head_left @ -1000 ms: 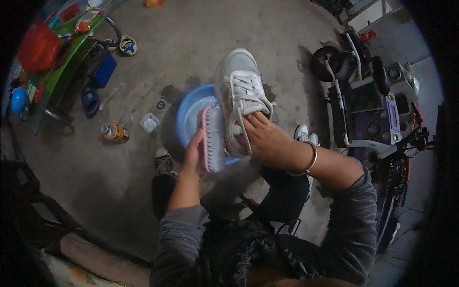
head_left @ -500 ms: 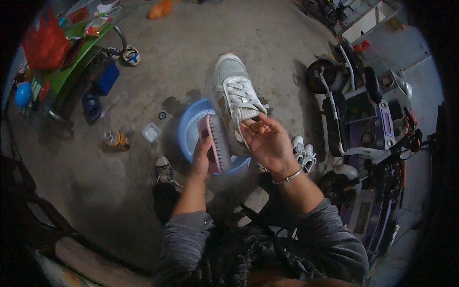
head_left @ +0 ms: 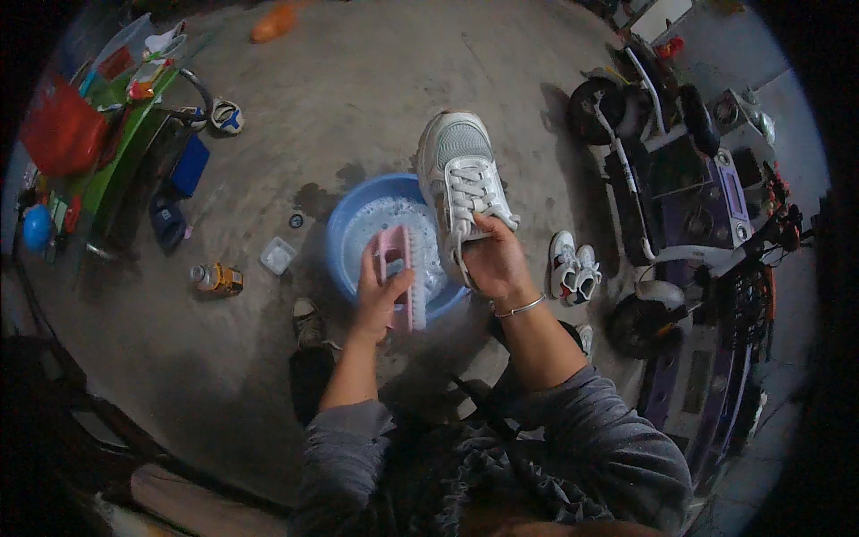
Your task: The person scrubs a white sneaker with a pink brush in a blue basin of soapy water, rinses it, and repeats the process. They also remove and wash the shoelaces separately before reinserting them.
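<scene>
Pink brush (head_left: 411, 268) is in the L hand (head_left: 374, 300), fingers wrapped round its handle, bristles facing R. R hand (head_left: 497, 261) grips the white shoe (head_left: 461, 170) by its opening, other fingers mostly hidden, over the blue basin's (head_left: 337, 255) R rim. Best approx.: brace heel, lay bristles flat, stroke lightly, stay inside rim.

Upper left: green worktop (head_left: 134, 139), red bag (head_left: 61, 127) placed upon it. Left of centre: orange-labelled bottle (head_left: 217, 279); small clear container (head_left: 277, 256) placed near it. Right: two-wheeled vehicle (head_left: 632, 191), parked. Top: orange object (head_left: 273, 22), blurred.
</scene>
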The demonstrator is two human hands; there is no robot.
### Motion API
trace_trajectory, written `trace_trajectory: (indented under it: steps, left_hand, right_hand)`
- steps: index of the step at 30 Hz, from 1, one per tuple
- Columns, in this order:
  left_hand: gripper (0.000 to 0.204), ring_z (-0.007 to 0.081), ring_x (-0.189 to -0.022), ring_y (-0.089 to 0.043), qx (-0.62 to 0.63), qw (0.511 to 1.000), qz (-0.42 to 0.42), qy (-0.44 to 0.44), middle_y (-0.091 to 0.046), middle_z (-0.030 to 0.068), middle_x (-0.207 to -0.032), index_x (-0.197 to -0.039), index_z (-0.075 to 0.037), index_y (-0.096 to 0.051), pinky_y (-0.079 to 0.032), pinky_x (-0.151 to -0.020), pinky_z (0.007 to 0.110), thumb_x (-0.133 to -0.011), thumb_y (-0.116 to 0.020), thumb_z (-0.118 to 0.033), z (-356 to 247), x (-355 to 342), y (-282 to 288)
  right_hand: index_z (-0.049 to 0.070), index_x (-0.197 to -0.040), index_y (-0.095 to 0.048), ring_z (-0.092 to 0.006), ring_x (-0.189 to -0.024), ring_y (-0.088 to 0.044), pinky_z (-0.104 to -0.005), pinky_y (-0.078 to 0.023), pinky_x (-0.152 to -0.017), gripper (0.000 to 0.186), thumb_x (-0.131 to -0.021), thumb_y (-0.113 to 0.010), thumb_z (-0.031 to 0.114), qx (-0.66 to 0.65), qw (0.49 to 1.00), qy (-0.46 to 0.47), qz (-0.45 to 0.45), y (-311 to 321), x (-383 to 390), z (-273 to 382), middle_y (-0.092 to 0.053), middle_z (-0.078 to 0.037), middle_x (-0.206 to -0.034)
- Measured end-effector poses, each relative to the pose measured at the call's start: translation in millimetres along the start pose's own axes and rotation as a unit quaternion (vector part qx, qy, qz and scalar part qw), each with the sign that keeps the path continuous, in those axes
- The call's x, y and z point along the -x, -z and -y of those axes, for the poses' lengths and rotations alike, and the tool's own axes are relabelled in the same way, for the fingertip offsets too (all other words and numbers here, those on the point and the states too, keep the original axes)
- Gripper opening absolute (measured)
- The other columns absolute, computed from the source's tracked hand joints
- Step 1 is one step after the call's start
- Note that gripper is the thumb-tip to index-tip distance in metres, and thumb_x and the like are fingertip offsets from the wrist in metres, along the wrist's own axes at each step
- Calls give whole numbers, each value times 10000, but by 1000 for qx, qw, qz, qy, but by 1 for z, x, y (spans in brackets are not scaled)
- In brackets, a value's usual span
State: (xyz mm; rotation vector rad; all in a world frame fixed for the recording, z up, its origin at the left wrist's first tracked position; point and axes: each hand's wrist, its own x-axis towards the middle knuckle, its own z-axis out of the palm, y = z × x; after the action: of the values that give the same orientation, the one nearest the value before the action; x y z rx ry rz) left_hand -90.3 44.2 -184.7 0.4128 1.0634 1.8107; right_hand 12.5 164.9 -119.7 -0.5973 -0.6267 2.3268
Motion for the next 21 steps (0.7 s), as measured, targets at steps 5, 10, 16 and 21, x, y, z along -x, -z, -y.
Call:
trace_trajectory:
  steps: [5,10,16,21]
  left_hand:
    - [819,196,-1033,-385,-278,953,-2,-123,-359,85,-1151,-1258,-117,-170,-352,-850,322,-591,-642,-61,-9,-8,3]
    - [764,248,-1071,-384,-333,940,-2,-69,-359,136,-1181,-1233,-41,-232,-312,-887,340,-598,-656,-43,-15,-8,-49]
    - [539,317,-1014,-413,-611,761,97,-194,-380,152,-1141,-1137,-117,-431,-351,-837,361,-631,-612,-81,22,-43,-74]
    - [479,306,-1037,-387,-661,734,39,-150,-387,150,-1110,-1111,-91,-462,-333,-852,341,-651,-595,-89,22,-109,-91]
  right_hand:
    - [14,-1140,-367,-171,-982,-447,-343,-333,-853,392,-779,-475,122,132,991,-33,-8,35,11,8,-467,-65,-1083]
    - [20,-1170,-335,-175,-1064,-375,-341,-266,-910,452,-838,-398,319,78,994,-76,-28,65,13,1,-413,-44,-1154]
    - [44,-1173,-329,-184,-1070,-373,-325,-262,-918,465,-850,-331,378,4,996,-86,-19,88,5,9,-389,-54,-1177]
    - [39,-1126,-381,-134,-961,-434,-287,-342,-823,437,-827,-420,354,-39,992,-104,-58,104,1,-6,-464,-33,-1072]
